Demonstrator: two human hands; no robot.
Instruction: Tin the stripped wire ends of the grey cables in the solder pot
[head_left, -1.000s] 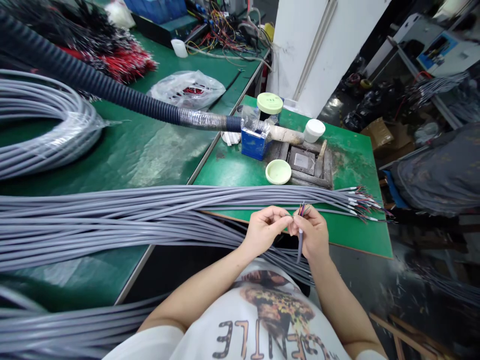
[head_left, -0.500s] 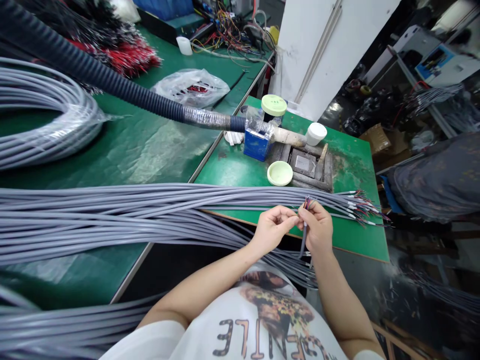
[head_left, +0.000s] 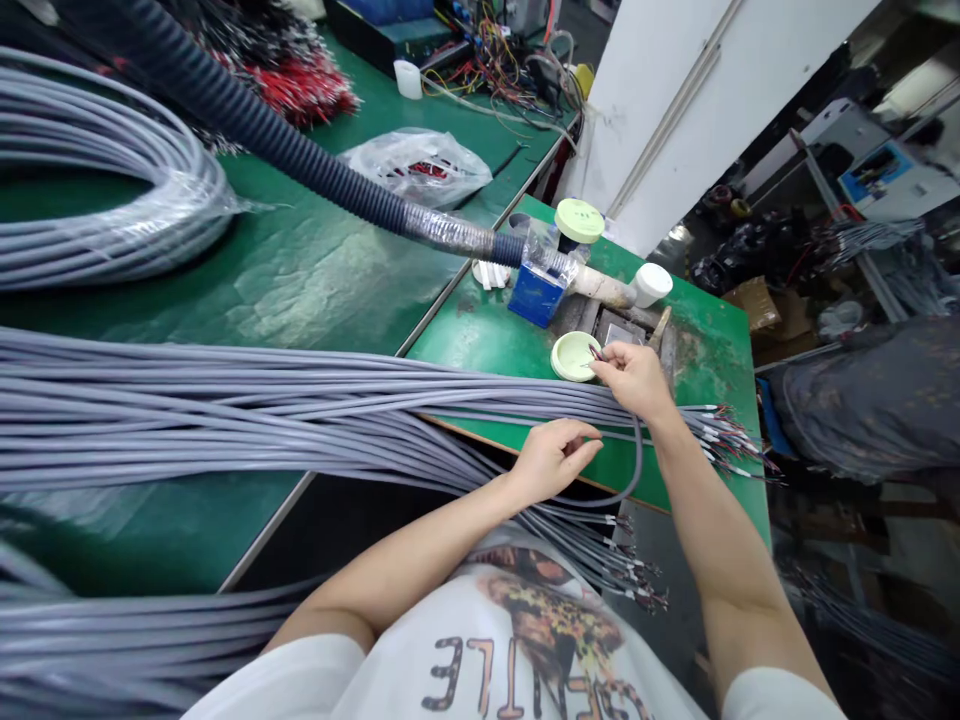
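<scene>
My right hand [head_left: 634,378] pinches the end of a grey cable [head_left: 639,460], whose thin dark wires reach over a pale green dish [head_left: 574,357]. The cable loops down below that hand and back to the left. My left hand [head_left: 553,458] is near the board's front edge, its thumb and fingers apart with nothing between them. Behind my right hand lies a long bundle of grey cables [head_left: 337,385], their stripped, coloured ends [head_left: 731,440] at the right. More cable ends [head_left: 637,575] hang below the board.
A blue box [head_left: 537,294] stands under a black corrugated hose [head_left: 300,150]. Beyond the dish are a white cup [head_left: 652,285], a lidded jar [head_left: 579,221] and a dark metal fixture with a square plate. A coil of grey cable [head_left: 180,205] lies at the left.
My right hand has moved up and away from my left hand, carrying the cable end to the pale dish. My left hand has let go and opened. The whole view has shifted slightly.
</scene>
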